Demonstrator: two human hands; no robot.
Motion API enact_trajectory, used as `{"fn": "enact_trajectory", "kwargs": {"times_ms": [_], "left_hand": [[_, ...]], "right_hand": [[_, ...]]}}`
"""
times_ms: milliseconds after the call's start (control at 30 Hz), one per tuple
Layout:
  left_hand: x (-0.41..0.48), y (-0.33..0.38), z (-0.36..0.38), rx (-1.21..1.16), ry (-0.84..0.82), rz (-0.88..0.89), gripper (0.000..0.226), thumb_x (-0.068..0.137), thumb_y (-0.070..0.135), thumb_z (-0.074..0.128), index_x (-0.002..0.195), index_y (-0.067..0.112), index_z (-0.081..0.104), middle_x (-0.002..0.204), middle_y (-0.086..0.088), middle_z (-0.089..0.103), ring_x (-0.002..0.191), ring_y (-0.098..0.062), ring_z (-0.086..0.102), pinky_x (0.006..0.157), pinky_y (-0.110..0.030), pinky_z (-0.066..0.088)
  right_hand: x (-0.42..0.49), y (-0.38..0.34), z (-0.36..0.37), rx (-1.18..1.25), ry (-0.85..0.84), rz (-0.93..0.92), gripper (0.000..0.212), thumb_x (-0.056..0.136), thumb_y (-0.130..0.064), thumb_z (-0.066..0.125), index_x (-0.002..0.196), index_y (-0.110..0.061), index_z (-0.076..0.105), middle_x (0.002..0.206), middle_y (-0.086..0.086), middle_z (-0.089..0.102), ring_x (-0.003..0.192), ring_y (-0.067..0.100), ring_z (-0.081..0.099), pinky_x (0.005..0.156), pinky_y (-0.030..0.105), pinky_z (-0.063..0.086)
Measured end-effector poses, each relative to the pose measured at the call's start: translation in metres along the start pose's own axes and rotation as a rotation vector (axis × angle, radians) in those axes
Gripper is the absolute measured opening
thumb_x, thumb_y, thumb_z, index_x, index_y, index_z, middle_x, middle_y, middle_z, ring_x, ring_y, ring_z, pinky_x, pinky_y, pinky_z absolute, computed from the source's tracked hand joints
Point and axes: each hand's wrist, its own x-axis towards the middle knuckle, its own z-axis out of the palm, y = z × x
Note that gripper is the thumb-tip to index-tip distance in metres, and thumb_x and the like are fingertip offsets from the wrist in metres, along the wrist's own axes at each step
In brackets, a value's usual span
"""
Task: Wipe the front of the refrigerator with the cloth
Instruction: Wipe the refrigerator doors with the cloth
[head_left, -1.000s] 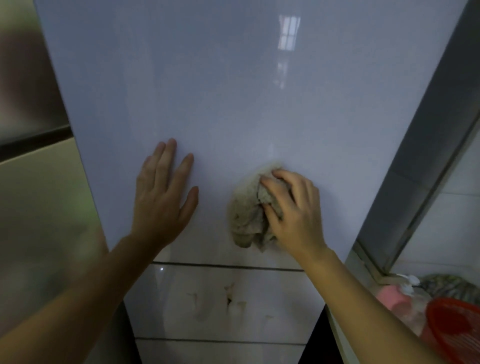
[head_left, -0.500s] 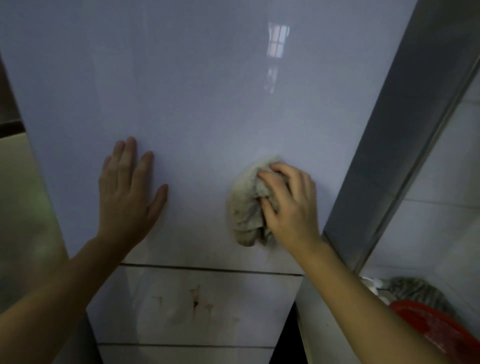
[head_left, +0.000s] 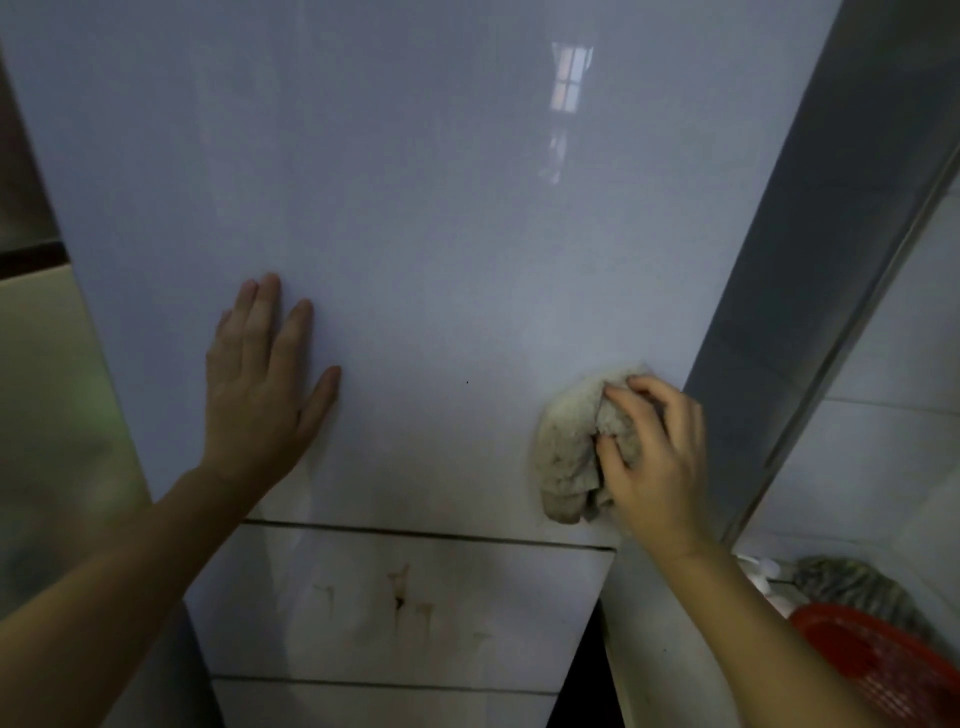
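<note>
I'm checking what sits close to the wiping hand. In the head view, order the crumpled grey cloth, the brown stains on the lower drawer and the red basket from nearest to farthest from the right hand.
1. Crumpled grey cloth, in the right hand.
2. Brown stains, lower left on the drawer.
3. Red plastic basket, lower right.

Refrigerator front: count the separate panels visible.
3 on the refrigerator front: upper door under both hands, stained middle panel below the seam, bottom panel at the frame edge. More may lie out of frame.

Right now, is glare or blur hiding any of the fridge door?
Head view: dim overall; a window reflection glares on the upper door; wide-angle lens slants the door's edges; the left margin is blurred; cloth, both hands and the lower-panel stains read clearly.
</note>
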Motion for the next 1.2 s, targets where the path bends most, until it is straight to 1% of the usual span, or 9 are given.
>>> {"fn": "enact_trajectory", "kwargs": {"times_ms": [233,467,600,700,833,967,1067,1133,1200], "left_hand": [[-0.001,0.0,0.0,-0.002,-0.015,-0.002,0.063,0.104,0.042,0.048,0.155,0.007,0.033,0.166,-0.022,0.022,0.156,-0.038,0.019,0.127,-0.048,0.016],[0.0,-0.001,-0.002,-0.027,-0.028,0.013,0.062,0.104,0.041,0.049,0.155,0.007,0.034,0.166,-0.023,0.023,0.156,-0.039,0.018,0.126,-0.05,0.016],[-0.002,-0.002,-0.006,-0.066,-0.042,0.009,0.062,0.104,0.04,0.05,0.155,0.006,0.035,0.166,-0.024,0.022,0.157,-0.039,0.017,0.128,-0.049,0.014],[-0.001,-0.002,-0.007,-0.086,-0.039,0.014,0.062,0.103,0.037,0.053,0.153,0.005,0.037,0.165,-0.025,0.023,0.156,-0.04,0.019,0.126,-0.053,0.018],[-0.001,-0.001,-0.007,-0.12,-0.041,0.003,0.062,0.102,0.036,0.055,0.152,0.005,0.038,0.165,-0.026,0.024,0.155,-0.042,0.02,0.126,-0.053,0.016],[-0.002,-0.001,-0.005,-0.138,-0.013,0.021,0.06,0.102,0.036,0.055,0.15,0.003,0.041,0.164,-0.027,0.025,0.156,-0.041,0.019,0.125,-0.055,0.019],[-0.004,-0.005,-0.004,-0.141,-0.009,0.045,0.06,0.103,0.037,0.054,0.151,0.004,0.04,0.164,-0.027,0.025,0.156,-0.039,0.018,0.126,-0.055,0.019],[-0.004,-0.01,-0.003,-0.127,-0.011,0.074,0.061,0.103,0.038,0.054,0.152,0.005,0.04,0.165,-0.026,0.024,0.157,-0.039,0.018,0.126,-0.054,0.018],[-0.005,-0.013,-0.003,-0.115,-0.019,0.092,0.061,0.103,0.037,0.054,0.153,0.006,0.04,0.165,-0.025,0.025,0.156,-0.04,0.019,0.127,-0.051,0.016]], "right_hand": [[0.046,-0.066,0.041,0.092,0.046,-0.084,0.044,0.087,-0.013,0.074,0.13,-0.015,0.064,0.134,0.005,0.051,0.121,0.027,0.049,0.1,0.039,0.043],[0.021,-0.094,0.07,0.046,-0.045,-0.169,0.038,0.089,-0.012,0.072,0.127,-0.013,0.068,0.13,0.012,0.06,0.117,0.032,0.056,0.096,0.044,0.046],[-0.004,-0.062,0.047,0.001,-0.049,-0.042,0.039,0.089,-0.009,0.074,0.127,-0.012,0.067,0.131,0.011,0.057,0.117,0.032,0.055,0.098,0.043,0.047],[-0.007,-0.031,0.019,-0.045,0.003,0.084,0.039,0.089,-0.012,0.069,0.128,-0.012,0.063,0.133,0.008,0.049,0.119,0.032,0.052,0.099,0.046,0.051],[-0.003,-0.007,-0.003,-0.094,0.072,0.218,0.043,0.09,-0.018,0.06,0.132,-0.012,0.057,0.137,0.008,0.047,0.126,0.029,0.049,0.102,0.034,0.044],[-0.019,-0.013,0.003,-0.099,0.067,0.289,0.048,0.085,-0.003,0.07,0.131,-0.011,0.058,0.136,0.008,0.046,0.127,0.03,0.049,0.102,0.036,0.046],[-0.039,-0.025,0.014,-0.095,0.008,0.299,0.047,0.083,0.0,0.072,0.128,-0.008,0.061,0.134,0.008,0.046,0.125,0.031,0.049,0.103,0.037,0.044],[-0.05,-0.035,0.019,-0.07,-0.014,0.291,0.043,0.084,-0.005,0.068,0.126,-0.007,0.062,0.132,0.007,0.046,0.124,0.031,0.05,0.105,0.031,0.041],[-0.048,-0.045,0.024,-0.014,0.014,0.324,0.041,0.084,-0.008,0.064,0.125,-0.006,0.063,0.132,0.006,0.045,0.124,0.03,0.05,0.109,0.017,0.033]]}}
